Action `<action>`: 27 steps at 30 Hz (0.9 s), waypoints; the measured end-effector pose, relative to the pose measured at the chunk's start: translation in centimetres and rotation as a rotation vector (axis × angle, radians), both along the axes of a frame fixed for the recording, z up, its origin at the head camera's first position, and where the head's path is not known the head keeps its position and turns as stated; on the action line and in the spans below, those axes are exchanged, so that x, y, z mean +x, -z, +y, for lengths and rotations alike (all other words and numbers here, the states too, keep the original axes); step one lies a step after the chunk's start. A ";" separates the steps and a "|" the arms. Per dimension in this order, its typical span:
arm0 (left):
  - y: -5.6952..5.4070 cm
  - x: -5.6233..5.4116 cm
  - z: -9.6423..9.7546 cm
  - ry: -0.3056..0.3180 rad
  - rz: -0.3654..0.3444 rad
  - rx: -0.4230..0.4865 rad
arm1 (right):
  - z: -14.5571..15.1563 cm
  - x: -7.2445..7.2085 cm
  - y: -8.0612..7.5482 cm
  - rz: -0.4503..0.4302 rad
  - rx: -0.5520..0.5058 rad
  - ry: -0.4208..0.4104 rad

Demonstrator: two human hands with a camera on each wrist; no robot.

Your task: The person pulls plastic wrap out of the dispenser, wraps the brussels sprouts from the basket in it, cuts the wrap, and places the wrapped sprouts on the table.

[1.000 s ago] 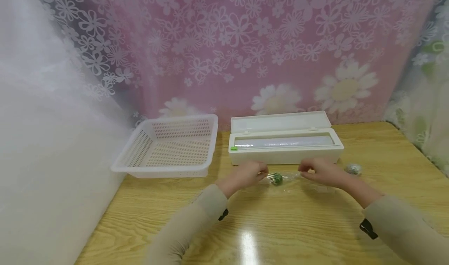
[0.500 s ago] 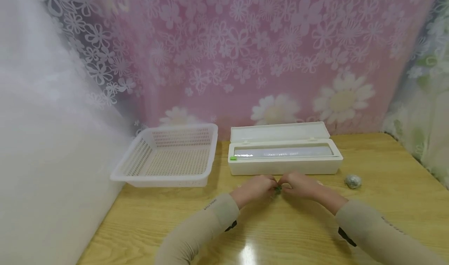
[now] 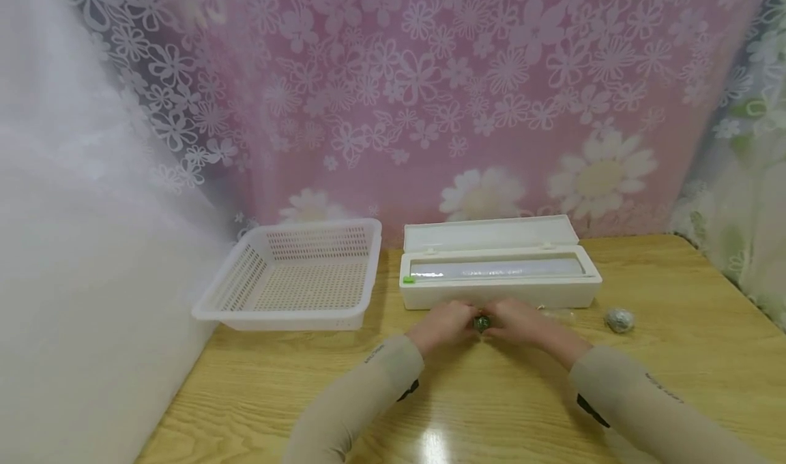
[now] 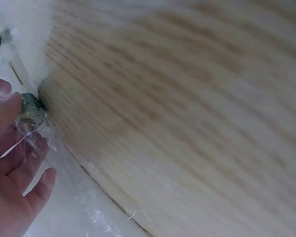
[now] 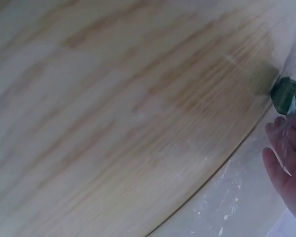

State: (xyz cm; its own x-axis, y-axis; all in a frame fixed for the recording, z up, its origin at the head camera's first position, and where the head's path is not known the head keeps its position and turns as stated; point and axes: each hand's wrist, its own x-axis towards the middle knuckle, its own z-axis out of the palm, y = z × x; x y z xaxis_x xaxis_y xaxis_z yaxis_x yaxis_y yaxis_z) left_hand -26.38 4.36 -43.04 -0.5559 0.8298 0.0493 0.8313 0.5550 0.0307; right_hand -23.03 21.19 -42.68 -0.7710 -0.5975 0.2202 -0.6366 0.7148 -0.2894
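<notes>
A small dark green, roundish lump [image 3: 482,323] wrapped in clear cling film sits on the table in front of the long white box. From the left, my left hand [image 3: 447,323] pinches the film against the lump. My right hand [image 3: 517,321] does the same from the right, its fingertips close to the left ones. In the left wrist view the film [image 4: 96,207] trails below the curled fingers, and the lump shows beside the thumb. Only part of the right hand [image 5: 288,163] appears in the right wrist view, beside the green lump. What the lump is, I cannot tell.
A white cling film dispenser [image 3: 500,295] stands behind the hands, lid up, with a film roll inside. To its left is a white perforated basket [image 3: 282,319]. A silvery wrapped ball [image 3: 619,320] lies on the wooden table [image 3: 503,409] to the right.
Both hands have come together at the green lump, the right one moving left. Earlier they were apart, with the film spread between them. The head view has tilted slightly upward.
</notes>
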 end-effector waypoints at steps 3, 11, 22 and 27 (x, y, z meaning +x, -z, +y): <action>0.2 -0.2 -0.1 0.008 0.013 0.001 | -0.1 -0.1 0.3 0.004 0.028 0.026; 0.7 -0.7 0.2 -0.034 0.022 0.024 | -0.1 -0.5 0.6 0.029 0.047 0.059; 0.7 -0.6 1.2 -0.085 0.089 -0.014 | 0.0 -0.9 0.7 0.069 0.043 0.060; 0.4 -0.1 0.9 -0.070 0.064 -0.060 | -0.1 -0.5 0.6 0.055 0.054 0.024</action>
State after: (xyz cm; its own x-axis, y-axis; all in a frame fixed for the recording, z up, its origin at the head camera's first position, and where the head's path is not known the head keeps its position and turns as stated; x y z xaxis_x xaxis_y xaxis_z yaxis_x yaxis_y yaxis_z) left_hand -26.45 5.28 -43.47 -0.6095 0.7919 0.0379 0.7899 0.6107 -0.0564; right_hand -23.51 21.05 -43.32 -0.7729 -0.5913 0.2304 -0.6331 0.7435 -0.2155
